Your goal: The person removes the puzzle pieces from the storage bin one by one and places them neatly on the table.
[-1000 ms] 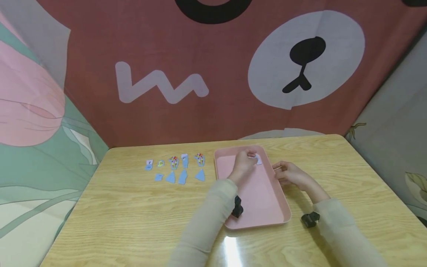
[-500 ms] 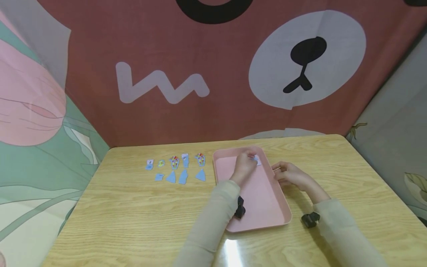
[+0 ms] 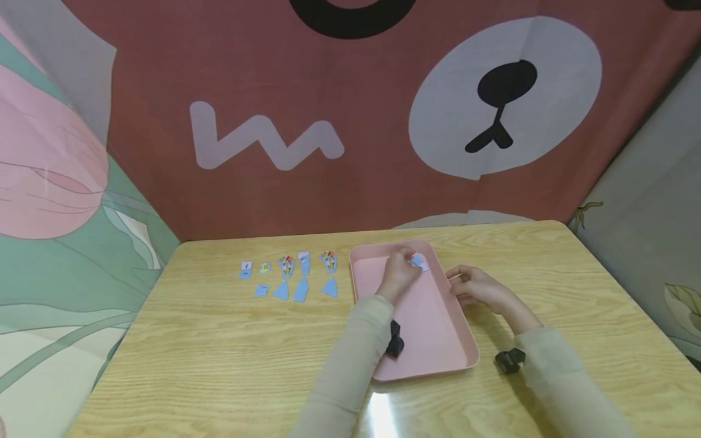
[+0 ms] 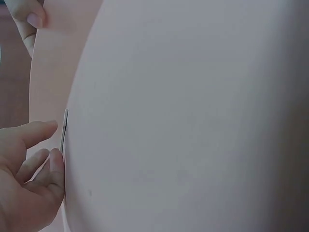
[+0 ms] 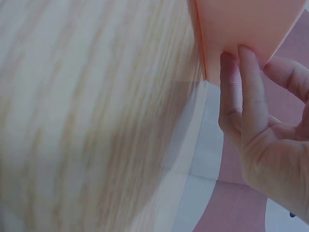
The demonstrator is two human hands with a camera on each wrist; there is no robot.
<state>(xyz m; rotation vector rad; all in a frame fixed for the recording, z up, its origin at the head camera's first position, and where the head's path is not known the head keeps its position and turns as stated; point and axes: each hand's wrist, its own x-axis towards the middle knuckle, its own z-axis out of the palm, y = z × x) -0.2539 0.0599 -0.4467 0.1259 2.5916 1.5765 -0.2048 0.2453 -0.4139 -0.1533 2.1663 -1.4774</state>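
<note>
A pink tray stands on the table. In its far right part lies a small flat white-and-blue paper piece, seen nearly edge-on in the left wrist view as a thin strip. My left hand reaches into the tray beside this piece. In the left wrist view, the left hand's forefinger and thumb are apart, and the thumb touches the strip's lower end. My right hand pinches the tray's right wall, with fingertips on the outside and the thumb at the rim.
Left of the tray, on the wooden table, several small cut-outs lie in two rows: plain blue shapes in front, colourful printed ones behind. A bear-print cloth hangs along the table's far edge.
The tray's near end has shifted slightly toward me. My left hand's fingers have drawn a little left, and more of the paper piece shows. My right hand keeps its place.
</note>
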